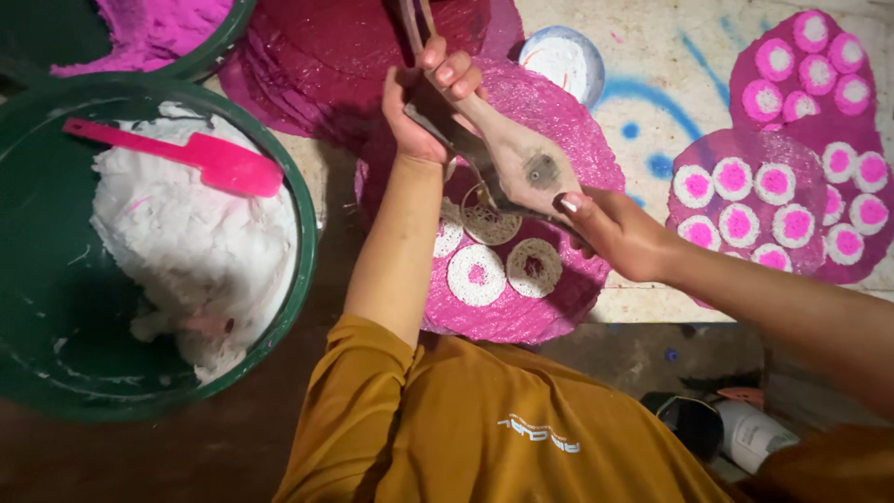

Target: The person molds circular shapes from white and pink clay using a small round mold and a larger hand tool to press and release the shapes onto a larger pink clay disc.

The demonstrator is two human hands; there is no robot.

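**Press worked over pink mat**

A wooden press [521, 163] sat tilted above a pink mat [521, 307], over string-like round cakes [477, 275]. Left hand [424, 102] had its fingers wrapped tight round the handle end. Right hand [615, 228] gripped the lower end, fingers curled shut. Green tub [298, 224] of white dough with pink scoop [200, 154] lay left; finished mats [782, 200] right.

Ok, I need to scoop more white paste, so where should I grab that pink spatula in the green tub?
Take the pink spatula by its thin handle, the upper-left end, coming from above. That end lies clear on the white paste, while the broad blade points right toward the green tub rim.
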